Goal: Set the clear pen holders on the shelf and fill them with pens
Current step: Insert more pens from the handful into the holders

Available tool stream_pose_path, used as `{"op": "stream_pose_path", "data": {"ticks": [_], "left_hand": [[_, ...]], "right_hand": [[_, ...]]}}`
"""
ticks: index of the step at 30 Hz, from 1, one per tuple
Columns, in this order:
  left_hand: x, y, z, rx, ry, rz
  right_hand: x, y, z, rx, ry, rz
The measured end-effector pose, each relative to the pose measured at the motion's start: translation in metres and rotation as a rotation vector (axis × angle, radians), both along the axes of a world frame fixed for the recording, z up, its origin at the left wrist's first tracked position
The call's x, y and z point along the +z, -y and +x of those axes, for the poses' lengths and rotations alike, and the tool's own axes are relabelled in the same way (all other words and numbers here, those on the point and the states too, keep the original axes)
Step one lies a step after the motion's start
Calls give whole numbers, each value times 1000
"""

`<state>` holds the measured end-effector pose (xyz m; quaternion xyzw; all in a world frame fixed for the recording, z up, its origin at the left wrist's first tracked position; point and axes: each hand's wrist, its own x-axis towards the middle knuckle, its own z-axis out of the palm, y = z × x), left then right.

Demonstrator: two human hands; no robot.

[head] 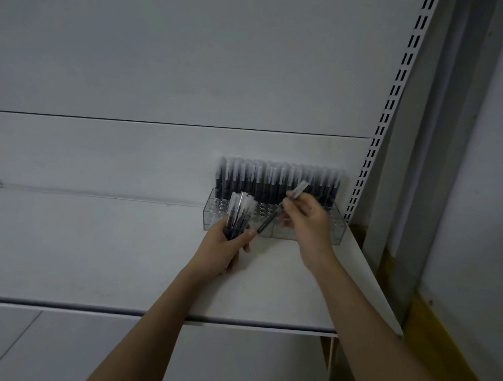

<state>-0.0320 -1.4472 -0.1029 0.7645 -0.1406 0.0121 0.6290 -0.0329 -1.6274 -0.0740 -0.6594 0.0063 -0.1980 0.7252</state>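
Observation:
A clear pen holder [214, 217] stands at the back right of the white shelf [104, 246], against the back panel. Its rear rows hold several dark pens with clear caps [272, 178]; some front holes at the left are bare. My left hand [226, 248] grips a bundle of pens [238, 216] upright in front of the holder's left part. My right hand [308, 222] pinches a single pen [282, 209], held slanted over the holder's front rows, cap end up to the right.
A slotted white upright [389, 100] runs along the shelf's right side, close to the holder's right end. Beyond it are a grey wall and a yellow strip [438, 335]. The shelf's front edge [249, 318] crosses under my forearms.

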Motion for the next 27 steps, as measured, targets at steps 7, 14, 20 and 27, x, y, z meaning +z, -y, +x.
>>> {"op": "stream_pose_path", "data": {"ticks": [7, 14, 20, 27], "left_hand": [[2, 2, -2, 21, 12, 24], [5, 2, -3, 30, -3, 35], [6, 2, -5, 34, -7, 44], [7, 2, -6, 26, -13, 43]], "right_hand": [[51, 37, 28, -168, 139, -341], [56, 53, 40, -262, 145, -563], [44, 57, 46, -258, 88, -633], [16, 57, 45, -109, -168, -841]]}}
